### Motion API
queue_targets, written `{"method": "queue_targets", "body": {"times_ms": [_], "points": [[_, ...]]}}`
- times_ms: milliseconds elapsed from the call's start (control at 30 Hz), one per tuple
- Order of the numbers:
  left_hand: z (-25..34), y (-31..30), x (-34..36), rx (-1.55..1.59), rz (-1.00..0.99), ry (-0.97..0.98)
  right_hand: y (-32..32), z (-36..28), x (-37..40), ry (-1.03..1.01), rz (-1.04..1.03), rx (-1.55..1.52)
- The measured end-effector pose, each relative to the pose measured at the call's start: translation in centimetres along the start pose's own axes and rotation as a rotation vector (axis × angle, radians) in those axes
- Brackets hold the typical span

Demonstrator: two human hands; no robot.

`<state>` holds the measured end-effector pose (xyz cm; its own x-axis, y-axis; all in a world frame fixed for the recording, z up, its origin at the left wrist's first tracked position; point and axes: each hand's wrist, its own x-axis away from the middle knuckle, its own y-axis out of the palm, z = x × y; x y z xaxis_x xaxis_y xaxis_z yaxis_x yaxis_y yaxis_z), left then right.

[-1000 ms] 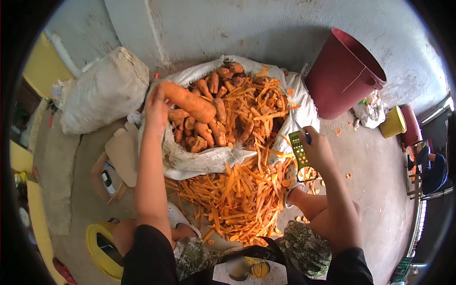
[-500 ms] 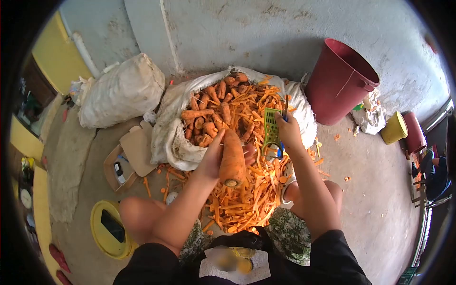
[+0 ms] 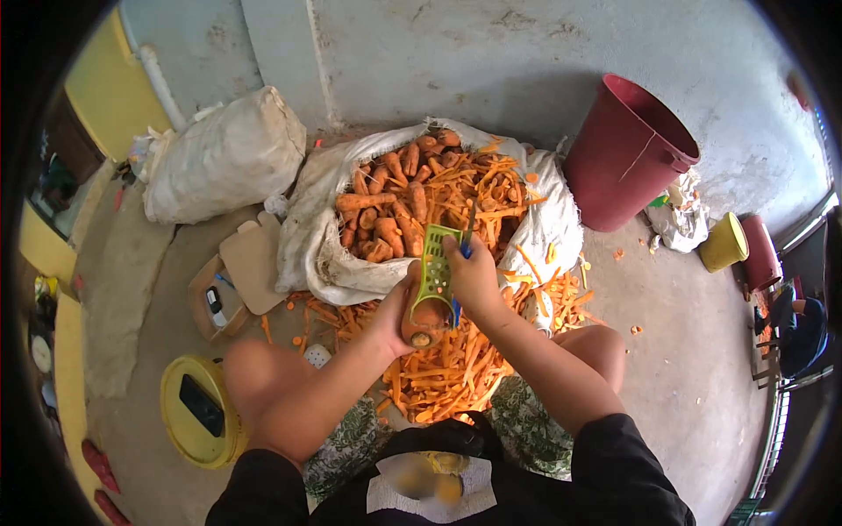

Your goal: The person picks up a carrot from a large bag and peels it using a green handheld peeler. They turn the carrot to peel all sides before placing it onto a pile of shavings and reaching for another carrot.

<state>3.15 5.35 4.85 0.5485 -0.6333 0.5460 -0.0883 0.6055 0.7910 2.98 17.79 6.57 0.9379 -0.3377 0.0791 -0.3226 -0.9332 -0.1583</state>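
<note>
My left hand (image 3: 396, 316) is wrapped round a large orange carrot (image 3: 426, 326), whose cut end points towards me. My right hand (image 3: 472, 273) grips a green peeler (image 3: 436, 263) with blue parts, along with a knife (image 3: 471, 223) whose blade points up and away. The peeler lies over the far part of the carrot and hides some of it. Beyond both hands, an open white sack (image 3: 329, 263) holds carrots (image 3: 386, 230) and peelings. A heap of orange peelings (image 3: 447, 377) lies on the floor between my legs.
A tall red bin (image 3: 614, 167) stands right of the sack, with smaller yellow (image 3: 725, 243) and red (image 3: 761, 252) buckets further right. To the left are a full white sack (image 3: 232, 162), a cardboard box (image 3: 209, 307) and a yellow lidded bucket (image 3: 180, 438) bearing a phone (image 3: 202, 405).
My right hand has moved left and towards me, bringing the peeler from beside the carrot onto it. The carrot, in my left hand, is now partly covered.
</note>
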Motion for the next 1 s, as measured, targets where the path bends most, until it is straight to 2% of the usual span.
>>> {"method": "queue_targets", "body": {"times_ms": [67, 133, 200, 300, 367, 567, 700, 767, 800, 833, 867, 933, 1000], "points": [[-0.5, -1.4, -0.9, 0.047, -0.086, -0.003, 0.1, 1.0, 0.0, -0.029, -0.008, 0.128], [-0.5, -1.4, -0.5, 0.07, -0.059, -0.01, 0.7, 1.6, 0.0, -0.099, 0.033, 0.131], [-0.5, -1.6, -0.7, 0.088, 0.034, -0.029, 0.9, 1.8, -0.1, -0.079, 0.041, 0.109], [-0.2, -1.9, -1.0, 0.125, -0.001, -0.026, 1.0, 1.4, 0.1, -0.01, 0.009, 0.094], [-0.1, -1.7, -0.7, 0.123, -0.034, -0.019, 1.2, 1.2, 0.3, -0.09, 0.042, 0.202], [-0.2, -2.3, -1.6, 0.154, 0.016, 0.002, 1.4, 1.2, 0.3, -0.157, 0.115, 0.39], [0.2, -2.0, -1.7, 0.024, 0.061, 0.005, 1.4, 2.4, -0.3, -0.127, 0.122, 0.418], [0.3, -2.5, -1.9, 0.003, 0.075, 0.0, 1.2, 2.2, -0.2, -0.197, 0.12, 0.469], [0.3, -3.5, -2.1, -0.152, 0.045, -0.021, 1.0, 3.0, -0.8, -0.195, 0.122, 0.469], [0.3, -3.8, -2.0, -0.307, 0.014, -0.04, 0.6, 4.1, -2.1, -0.208, 0.204, 0.49], [-0.6, -3.7, -1.8, -0.31, 0.015, -0.043, 0.0, 5.1, -3.5, -0.221, 0.286, 0.51], [-2.3, -2.2, -0.1, -0.356, -0.027, -0.139, -2.1, 4.7, -6.1, -0.105, 0.382, 0.598], [-2.1, -0.8, 1.2, -0.338, -0.025, -0.156, -4.0, 4.2, -7.5, -0.14, 0.558, 0.676]]}}
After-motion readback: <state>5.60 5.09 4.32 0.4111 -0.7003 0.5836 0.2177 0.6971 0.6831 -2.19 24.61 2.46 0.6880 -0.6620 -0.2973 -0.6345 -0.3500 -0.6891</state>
